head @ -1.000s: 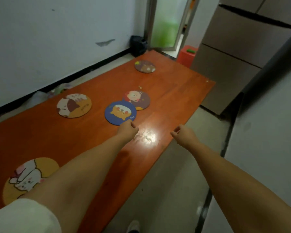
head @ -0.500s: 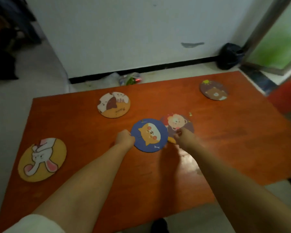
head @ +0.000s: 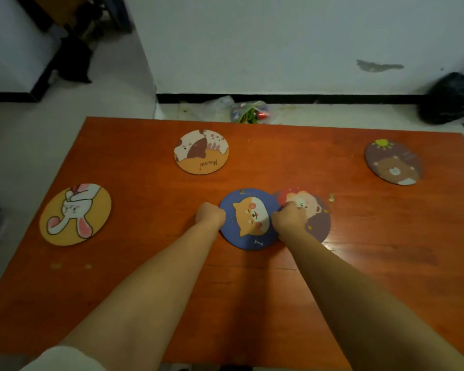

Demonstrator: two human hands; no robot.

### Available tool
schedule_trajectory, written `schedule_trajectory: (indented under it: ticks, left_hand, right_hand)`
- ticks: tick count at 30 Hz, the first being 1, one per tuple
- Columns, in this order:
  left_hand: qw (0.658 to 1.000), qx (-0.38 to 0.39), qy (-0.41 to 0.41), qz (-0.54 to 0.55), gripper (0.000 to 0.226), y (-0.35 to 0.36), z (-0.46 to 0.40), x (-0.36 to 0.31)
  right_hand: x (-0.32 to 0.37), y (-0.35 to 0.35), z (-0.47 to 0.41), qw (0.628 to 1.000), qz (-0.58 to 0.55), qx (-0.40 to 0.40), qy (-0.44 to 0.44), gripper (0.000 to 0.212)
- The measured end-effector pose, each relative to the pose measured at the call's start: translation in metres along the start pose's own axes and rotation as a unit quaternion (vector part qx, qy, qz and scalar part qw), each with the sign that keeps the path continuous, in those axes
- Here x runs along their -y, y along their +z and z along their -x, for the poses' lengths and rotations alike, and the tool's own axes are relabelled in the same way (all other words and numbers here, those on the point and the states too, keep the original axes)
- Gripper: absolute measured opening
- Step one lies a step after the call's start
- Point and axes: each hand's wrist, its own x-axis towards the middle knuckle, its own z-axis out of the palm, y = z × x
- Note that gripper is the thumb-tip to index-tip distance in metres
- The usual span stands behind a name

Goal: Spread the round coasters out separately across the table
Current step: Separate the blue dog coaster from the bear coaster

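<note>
head | blue dog coaster (head: 249, 219) overlaps maroon coaster (head: 315, 218) | hands (head: 210, 216) gripping

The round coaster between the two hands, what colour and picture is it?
Dark blue round coaster with an orange-and-white dog face, seen in the head view.

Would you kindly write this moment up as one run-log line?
left hand: on blue coaster edge | right hand: on purple coaster | those two overlap | three other coasters apart on table

White sleeve (head: 65, 358), bare forearms (head: 150, 290).
</note>
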Motion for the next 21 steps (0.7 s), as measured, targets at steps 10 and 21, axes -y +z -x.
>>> schedule_trajectory:
  ticks: [10,21]
  left_hand:
    - [0.994,0.045,0.036,0.092,0.016,-0.021,0.023,0.010]
    - [0.990,0.121,0.036,0.058,0.009,-0.123,0.042,0.079]
  right_hand:
    - [-0.008,0.005,0.019,0.981,-0.184,0.047,0.031,0.044]
    - [-0.008,0.051,0.112,0.993,-0.101,0.055,-0.011,0.040]
